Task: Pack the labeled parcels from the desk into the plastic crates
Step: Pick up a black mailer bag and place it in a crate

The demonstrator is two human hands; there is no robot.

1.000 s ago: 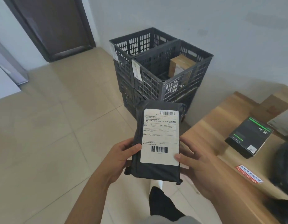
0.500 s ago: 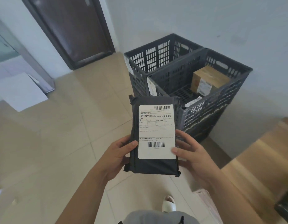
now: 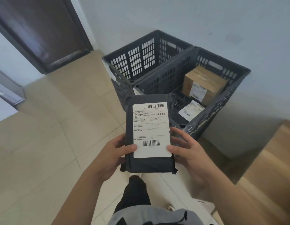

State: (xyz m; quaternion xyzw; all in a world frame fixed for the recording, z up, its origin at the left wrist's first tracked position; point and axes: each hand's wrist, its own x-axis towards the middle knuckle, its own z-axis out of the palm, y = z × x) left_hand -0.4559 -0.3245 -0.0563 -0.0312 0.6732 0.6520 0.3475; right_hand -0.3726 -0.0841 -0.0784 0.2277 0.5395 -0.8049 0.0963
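Your left hand (image 3: 112,154) and right hand (image 3: 187,149) pinch the black labeled parcel (image 3: 150,133) by its edges, thumbs on the label, near crate (image 3: 204,125) at 1 o'clock.

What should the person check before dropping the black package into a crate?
1. Both hands hold it: left hand and right hand grip the black parcel: ok.
2. Label faces up: ok.
3. Near crate has room beside the brown box and the flat black parcel: ok.
4. Far crate bottom: cannot tell.
5. Parcel is over a crate: not ok.
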